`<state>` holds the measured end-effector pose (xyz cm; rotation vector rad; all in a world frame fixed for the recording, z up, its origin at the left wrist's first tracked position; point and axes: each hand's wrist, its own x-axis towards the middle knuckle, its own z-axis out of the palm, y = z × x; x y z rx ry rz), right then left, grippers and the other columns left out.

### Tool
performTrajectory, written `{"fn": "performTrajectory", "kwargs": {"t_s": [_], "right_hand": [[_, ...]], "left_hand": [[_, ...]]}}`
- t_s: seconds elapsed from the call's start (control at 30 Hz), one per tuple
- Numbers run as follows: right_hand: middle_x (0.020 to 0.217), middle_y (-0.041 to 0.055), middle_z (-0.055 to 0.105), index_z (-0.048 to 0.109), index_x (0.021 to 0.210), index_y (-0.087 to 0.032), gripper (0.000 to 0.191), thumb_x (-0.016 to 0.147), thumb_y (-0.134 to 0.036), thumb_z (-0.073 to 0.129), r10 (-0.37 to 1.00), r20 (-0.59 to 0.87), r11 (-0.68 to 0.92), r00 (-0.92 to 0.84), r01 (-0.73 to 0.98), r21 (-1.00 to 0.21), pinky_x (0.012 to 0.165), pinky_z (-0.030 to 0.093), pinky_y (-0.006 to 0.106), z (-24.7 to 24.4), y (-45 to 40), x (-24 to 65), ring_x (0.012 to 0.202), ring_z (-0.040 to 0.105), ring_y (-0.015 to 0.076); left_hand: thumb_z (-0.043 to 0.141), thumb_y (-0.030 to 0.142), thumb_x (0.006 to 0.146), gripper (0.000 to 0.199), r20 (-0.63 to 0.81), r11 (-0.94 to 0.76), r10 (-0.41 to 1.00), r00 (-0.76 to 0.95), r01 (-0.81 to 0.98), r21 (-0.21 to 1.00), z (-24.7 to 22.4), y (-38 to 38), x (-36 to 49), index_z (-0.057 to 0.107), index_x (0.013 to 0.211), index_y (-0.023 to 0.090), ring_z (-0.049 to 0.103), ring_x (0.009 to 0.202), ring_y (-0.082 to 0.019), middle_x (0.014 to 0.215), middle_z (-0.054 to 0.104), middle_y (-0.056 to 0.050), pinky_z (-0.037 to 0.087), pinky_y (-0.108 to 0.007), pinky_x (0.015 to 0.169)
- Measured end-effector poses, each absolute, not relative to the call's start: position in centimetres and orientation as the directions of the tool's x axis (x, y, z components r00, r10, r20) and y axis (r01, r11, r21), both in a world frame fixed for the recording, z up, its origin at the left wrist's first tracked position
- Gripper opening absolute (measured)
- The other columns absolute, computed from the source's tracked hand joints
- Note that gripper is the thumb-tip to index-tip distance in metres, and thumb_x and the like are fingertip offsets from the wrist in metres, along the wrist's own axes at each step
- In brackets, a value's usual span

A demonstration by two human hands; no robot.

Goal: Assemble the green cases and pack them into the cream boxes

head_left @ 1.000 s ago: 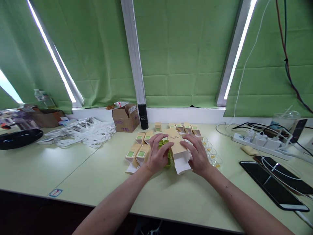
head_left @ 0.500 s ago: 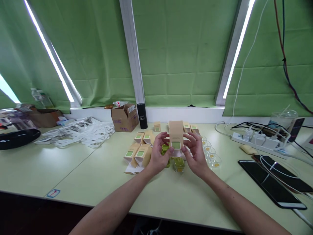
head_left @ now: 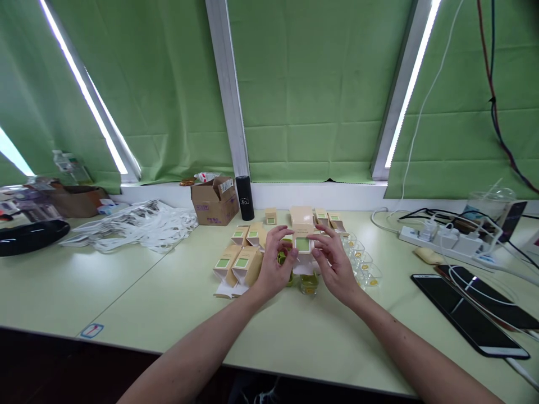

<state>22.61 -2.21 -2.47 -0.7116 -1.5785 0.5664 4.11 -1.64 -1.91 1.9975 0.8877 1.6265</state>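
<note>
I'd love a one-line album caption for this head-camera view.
A small tan box held between left hand and right hand, similar boxes at left, clear containers at right.

Daylight squeezes in through narrow gaps (head_left: 81, 84) beside the green blinds (head_left: 315, 90), burning out to flat white, while the cloth itself is muted and dim. Down here the pale tabletop (head_left: 138, 314) is evenly lit, with a milky sheen toward the left and only faint, soft shadows; underneath, the space (head_left: 46, 365) sinks into near-black. Hard glints sit on the phone (head_left: 469, 317) and the glossy black case (head_left: 33, 238). The whole view is bent wide — window posts (head_left: 227, 84) splay outward toward the top, and the clutter (head_left: 36, 205) at the far left looks stretched and soft. The middle is crisper, though the fine print on the held carton (head_left: 302, 244) is too small to make out
</note>
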Motion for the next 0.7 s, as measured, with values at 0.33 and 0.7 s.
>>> {"fn": "performTrajectory", "kwargs": {"t_s": [0.33, 0.7], "right_hand": [[0.158, 0.0107, 0.043, 0.068, 0.134, -0.035, 0.037, 0.103, -0.053, 0.058, 0.778, 0.619, 0.624, -0.111, 0.019, -0.781, 0.079, 0.064, 0.039, -2.16, -2.33, 23.31, 0.102, 0.069, 0.0229], [0.157, 0.0096, 0.038, 0.069, 0.135, -0.038, 0.037, 0.099, -0.048, 0.068, 0.787, 0.588, 0.586, -0.188, -0.072, -0.807, 0.09, 0.062, 0.041, -2.61, -1.97, 23.42, 0.104, 0.068, 0.0211]], "left_hand": [[0.061, 0.037, 0.102, 0.045, 0.73, -0.772, 0.635, 0.253, 0.175, 0.611, -1.82, -1.76, 3.14, 0.056, 0.147, 0.029, 0.066, 0.102, -0.019, 0.16, 0.032, -0.015, 0.059, -0.041, 0.093], [0.063, 0.027, 0.101, 0.042, 0.688, -0.702, 0.712, 0.139, 0.169, 0.692, -2.33, -1.12, 3.73, 0.064, 0.143, 0.031, 0.061, 0.082, -0.009, 0.153, 0.04, -0.012, 0.059, -0.033, 0.084]]}}
